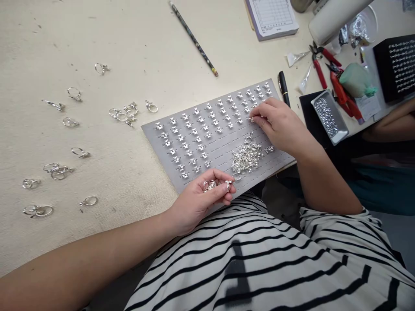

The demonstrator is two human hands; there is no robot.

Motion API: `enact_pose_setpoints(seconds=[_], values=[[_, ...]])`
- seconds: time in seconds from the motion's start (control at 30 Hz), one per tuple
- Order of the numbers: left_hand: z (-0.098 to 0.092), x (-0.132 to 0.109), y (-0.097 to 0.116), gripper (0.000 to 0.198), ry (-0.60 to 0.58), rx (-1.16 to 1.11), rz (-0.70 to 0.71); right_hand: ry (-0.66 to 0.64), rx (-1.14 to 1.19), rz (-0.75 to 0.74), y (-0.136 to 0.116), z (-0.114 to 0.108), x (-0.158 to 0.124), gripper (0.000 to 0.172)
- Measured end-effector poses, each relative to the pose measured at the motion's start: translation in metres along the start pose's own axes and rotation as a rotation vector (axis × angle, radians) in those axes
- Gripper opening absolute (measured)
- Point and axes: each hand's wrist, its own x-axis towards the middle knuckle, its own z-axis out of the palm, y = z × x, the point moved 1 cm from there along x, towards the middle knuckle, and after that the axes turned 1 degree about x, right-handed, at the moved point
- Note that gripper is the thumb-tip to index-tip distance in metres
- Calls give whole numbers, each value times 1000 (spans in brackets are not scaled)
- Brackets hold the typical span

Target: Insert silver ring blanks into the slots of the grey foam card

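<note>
Our desk point(48, 52) and gray slotted board point(168, 170), left grip point(207, 194) closed on silver rings point(210, 185) (right grip point(275, 121) pinching a tiny silver piece point(252, 119)).

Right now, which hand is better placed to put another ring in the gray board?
Probably the right hand: its fingers touch the board, while the left hand holds a bunch of rings.

Silver rings point(247, 157), glossy polished metal, lie on a matt grey slotted display board point(217, 162); at two o'clock, smooth red plastic plier handles point(320, 74).
</note>
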Motion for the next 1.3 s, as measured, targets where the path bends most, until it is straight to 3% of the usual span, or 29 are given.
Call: enact_pose_setpoints(seconds=[0.37, 0.6, 0.73, 1.0, 1.3], values=[[1, 0, 1, 19, 7, 12, 7, 70, 8, 99, 1, 3, 12, 4], [1, -1, 1, 18, 7, 16, 11, 147, 47, 7, -7, -3, -10, 14], [3, 0, 2, 19, 6, 15, 13, 3, 42, -58, -12, -2, -26, 14], [2, 0, 3, 19, 6, 20, 14, 95, 31, -12, 13, 3, -25, 15], [2, -1, 3, 18, 6, 11, 7, 136, -55, 37, 5, 6, -30, 10]])
